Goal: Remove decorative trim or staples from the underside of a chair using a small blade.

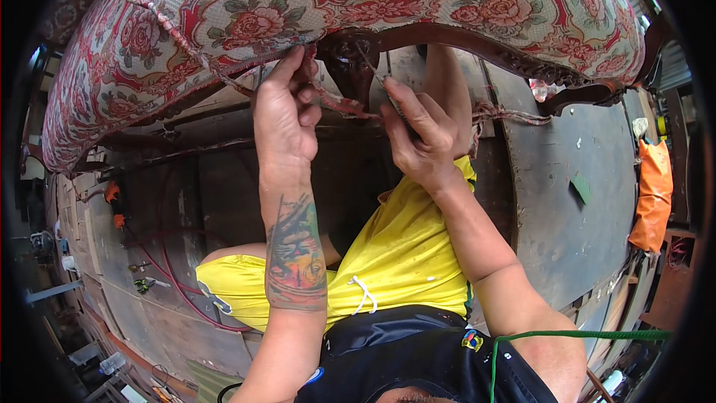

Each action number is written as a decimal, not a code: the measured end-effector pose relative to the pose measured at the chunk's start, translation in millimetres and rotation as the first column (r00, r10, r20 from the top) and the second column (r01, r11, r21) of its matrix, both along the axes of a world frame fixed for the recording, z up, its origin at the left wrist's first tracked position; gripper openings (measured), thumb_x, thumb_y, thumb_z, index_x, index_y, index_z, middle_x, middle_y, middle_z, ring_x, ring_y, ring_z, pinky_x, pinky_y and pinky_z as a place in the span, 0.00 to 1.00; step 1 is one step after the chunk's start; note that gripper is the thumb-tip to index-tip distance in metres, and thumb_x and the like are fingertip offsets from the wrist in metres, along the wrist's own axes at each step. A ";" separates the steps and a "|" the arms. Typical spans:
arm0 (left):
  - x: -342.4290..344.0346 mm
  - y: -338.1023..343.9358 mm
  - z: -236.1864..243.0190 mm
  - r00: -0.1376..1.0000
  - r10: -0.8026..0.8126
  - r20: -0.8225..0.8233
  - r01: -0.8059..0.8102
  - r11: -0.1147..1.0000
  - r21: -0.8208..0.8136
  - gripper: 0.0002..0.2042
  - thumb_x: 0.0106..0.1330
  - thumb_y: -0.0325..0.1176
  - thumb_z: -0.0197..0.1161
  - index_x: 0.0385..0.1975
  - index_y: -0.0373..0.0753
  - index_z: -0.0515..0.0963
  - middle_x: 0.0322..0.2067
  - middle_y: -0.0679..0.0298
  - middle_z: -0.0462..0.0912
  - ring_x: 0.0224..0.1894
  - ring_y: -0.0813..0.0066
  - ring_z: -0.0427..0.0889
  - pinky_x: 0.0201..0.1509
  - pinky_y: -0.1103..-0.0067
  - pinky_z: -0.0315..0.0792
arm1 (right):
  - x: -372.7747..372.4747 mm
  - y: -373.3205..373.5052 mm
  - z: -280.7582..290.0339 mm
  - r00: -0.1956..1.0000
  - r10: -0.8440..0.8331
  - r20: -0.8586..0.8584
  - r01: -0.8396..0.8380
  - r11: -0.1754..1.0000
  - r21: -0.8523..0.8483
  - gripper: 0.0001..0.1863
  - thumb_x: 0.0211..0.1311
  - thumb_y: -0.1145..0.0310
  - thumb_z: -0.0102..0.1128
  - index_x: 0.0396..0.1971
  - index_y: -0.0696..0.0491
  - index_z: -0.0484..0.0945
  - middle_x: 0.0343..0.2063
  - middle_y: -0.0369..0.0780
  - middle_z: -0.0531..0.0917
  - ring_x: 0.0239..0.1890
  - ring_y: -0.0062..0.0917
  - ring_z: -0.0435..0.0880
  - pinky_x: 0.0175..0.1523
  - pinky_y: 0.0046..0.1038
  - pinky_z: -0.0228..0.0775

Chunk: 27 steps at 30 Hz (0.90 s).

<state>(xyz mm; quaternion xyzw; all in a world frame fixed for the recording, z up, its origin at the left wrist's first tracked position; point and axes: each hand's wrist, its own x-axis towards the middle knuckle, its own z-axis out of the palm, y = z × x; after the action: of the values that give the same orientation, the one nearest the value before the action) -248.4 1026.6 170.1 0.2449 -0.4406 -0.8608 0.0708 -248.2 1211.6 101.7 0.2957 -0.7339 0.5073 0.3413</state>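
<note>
A sofa seat [261,19] in red, cream and green floral fabric spans the top of the head view, above a carved dark wooden rail and leg [349,67]. My left hand [287,116] is closed at the seat's lower edge, pinching a strip of fabric trim [339,102] that dangles past the leg. My right hand [421,130] is closed round a slim pointed tool [371,63]; its tip points at the top of the carved leg. The tool's handle is mostly hidden in my fingers, so its exact kind is unclear.
A loose trim cord [175,33] hangs across the seat's left side. More cord [511,113] lies by the right leg. A red hose [175,280] runs over the board floor at left. An orange bag [653,194] and a green scrap [580,188] are at right.
</note>
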 end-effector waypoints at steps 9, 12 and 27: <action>-3.0 10.5 -3.5 0.993 0.094 -0.067 -0.111 0.941 -0.320 0.10 0.66 0.34 0.75 0.41 0.37 0.85 0.33 0.70 0.85 0.28 0.90 0.74 0.23 0.89 0.61 | -1.6 -6.4 3.2 0.996 -0.004 0.088 -0.006 0.994 0.112 0.32 0.59 0.77 0.70 0.65 0.40 0.81 0.22 0.38 0.75 0.18 0.27 0.75 0.24 0.33 0.71; -10.7 9.3 -21.0 0.957 0.149 -0.249 -0.232 0.909 -0.346 0.09 0.68 0.28 0.73 0.43 0.31 0.84 0.37 0.65 0.88 0.34 0.84 0.82 0.37 0.86 0.73 | -1.7 -9.2 7.6 0.997 -0.044 0.059 0.028 0.968 0.251 0.33 0.59 0.75 0.70 0.66 0.37 0.80 0.22 0.38 0.75 0.18 0.30 0.77 0.24 0.35 0.73; -15.1 19.3 -32.8 0.877 0.142 -0.459 -0.352 0.840 -0.412 0.10 0.69 0.29 0.69 0.43 0.27 0.82 0.35 0.61 0.90 0.34 0.83 0.83 0.38 0.81 0.76 | -3.6 -14.0 34.7 0.989 -0.145 -0.002 0.128 0.869 0.478 0.33 0.60 0.72 0.70 0.66 0.33 0.79 0.23 0.40 0.78 0.22 0.35 0.82 0.25 0.37 0.75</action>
<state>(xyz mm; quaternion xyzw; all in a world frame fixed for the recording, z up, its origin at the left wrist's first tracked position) -263.5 1045.9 137.3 0.0889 -0.5801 -0.7377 0.3337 -251.8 1197.6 136.4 0.3093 -0.8610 0.2907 0.2802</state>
